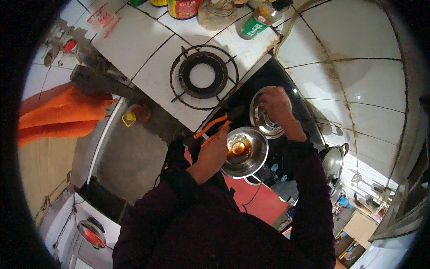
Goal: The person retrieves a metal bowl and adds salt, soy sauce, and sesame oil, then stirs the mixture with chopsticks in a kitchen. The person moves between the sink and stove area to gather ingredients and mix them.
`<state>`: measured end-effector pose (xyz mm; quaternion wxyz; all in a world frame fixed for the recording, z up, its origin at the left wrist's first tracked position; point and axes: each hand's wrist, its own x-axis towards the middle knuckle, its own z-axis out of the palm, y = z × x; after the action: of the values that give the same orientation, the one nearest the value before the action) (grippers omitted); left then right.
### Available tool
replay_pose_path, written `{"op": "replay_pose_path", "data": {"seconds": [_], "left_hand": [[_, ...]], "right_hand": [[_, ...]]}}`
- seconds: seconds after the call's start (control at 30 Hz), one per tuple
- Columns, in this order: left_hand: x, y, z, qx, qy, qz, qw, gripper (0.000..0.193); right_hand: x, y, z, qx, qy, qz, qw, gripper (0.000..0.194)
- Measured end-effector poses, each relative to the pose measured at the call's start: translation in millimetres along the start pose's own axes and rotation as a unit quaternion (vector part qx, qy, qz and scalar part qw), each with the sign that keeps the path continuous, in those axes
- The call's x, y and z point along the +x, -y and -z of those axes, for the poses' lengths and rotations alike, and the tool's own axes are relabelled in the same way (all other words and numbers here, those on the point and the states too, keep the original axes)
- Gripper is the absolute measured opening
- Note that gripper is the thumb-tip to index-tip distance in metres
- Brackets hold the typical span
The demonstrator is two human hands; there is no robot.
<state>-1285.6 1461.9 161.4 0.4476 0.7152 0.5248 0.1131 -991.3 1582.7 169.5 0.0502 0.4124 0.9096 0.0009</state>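
Observation:
My left hand is closed around a tool with two orange handles, likely scissors. Its dark far part blends into the black surface. Right beside that hand is a stainless steel bowl with dark brown liquid at its bottom. A second, shallower steel dish sits just behind it on the black countertop. Over this dish is my right hand, fingers bent down toward its inside. The fingertips are hard to make out, and so is anything between them.
A gas burner with a ring stand is set in the white tiled counter. Behind it stand a green-labelled bottle and several jars. An orange cloth hangs at left. A lidded pot is at right.

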Motion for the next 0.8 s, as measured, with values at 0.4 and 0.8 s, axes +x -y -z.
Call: {"op": "replay_pose_path", "data": {"seconds": [0.4,0.8], "left_hand": [[2.6,-6.5,10.0,-0.027,0.086,0.048,0.995,0.063],[-15.9,-1.4,68.2,-0.083,0.156,0.062,0.982,0.059]], "right_hand": [[-11.4,40.2,-30.2,0.071,0.015,-0.060,0.996,0.013],[-46.3,77.7,16.6,0.074,-0.092,0.024,0.993,0.027]]}}
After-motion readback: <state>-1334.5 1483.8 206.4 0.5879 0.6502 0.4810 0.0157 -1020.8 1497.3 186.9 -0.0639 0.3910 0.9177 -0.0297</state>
